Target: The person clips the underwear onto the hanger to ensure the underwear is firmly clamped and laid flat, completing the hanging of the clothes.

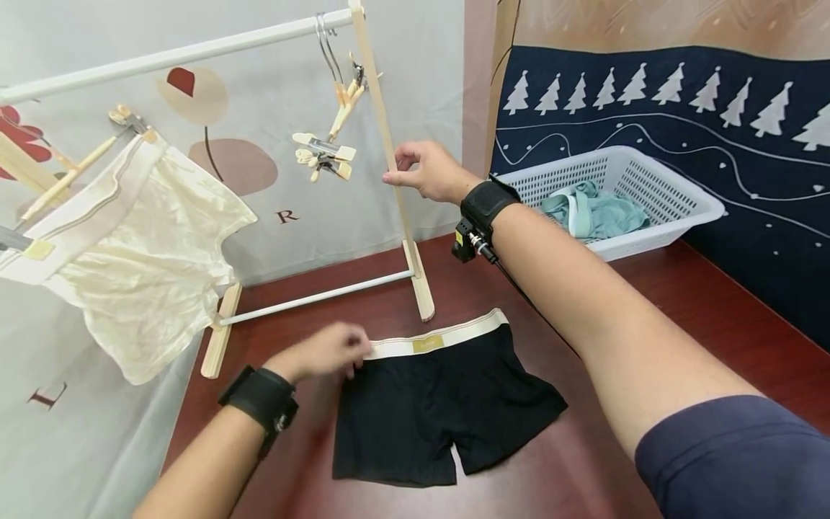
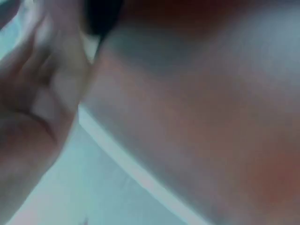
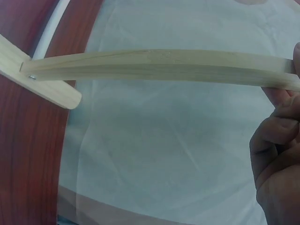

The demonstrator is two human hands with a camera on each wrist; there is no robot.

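Right hand (image 1: 424, 171) pinches the rack's wooden upright (image 1: 389, 155) while left hand (image 1: 327, 351) grips the black shorts' waistband (image 1: 431, 344); tugging carelessly could tip the light rack.

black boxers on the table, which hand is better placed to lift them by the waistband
Left. The left hand already pinches the waistband corner of the black boxers, while the right hand is up at the wooden rack post, away from them.

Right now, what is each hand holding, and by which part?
The left hand pinches the black boxer shorts at the left end of their cream waistband. The right hand holds the wooden rack upright about midway up.
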